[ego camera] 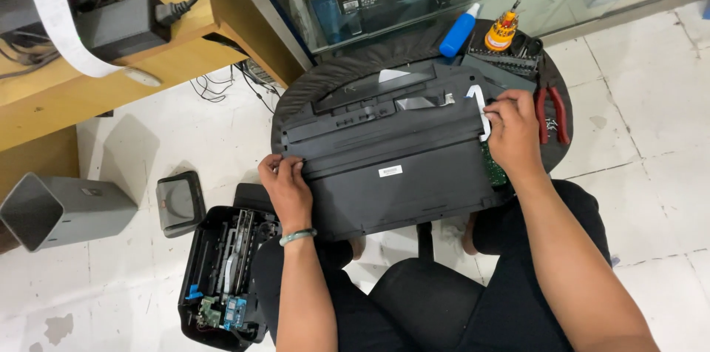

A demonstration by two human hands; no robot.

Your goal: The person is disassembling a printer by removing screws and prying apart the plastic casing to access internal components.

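A black printer body lies across a round black stool seat in front of me. My left hand grips its left edge, thumb on top; a pale green bracelet sits on that wrist. My right hand holds the printer's right end, fingers pinched at a white flat ribbon cable. A green circuit board shows just below that hand.
On the stool's far side lie a blue bottle, an orange screwdriver set and red-handled pliers. On the floor to the left sit an opened printer chassis, a small grey cover and a grey box. Wooden desk at upper left, glass cabinet behind.
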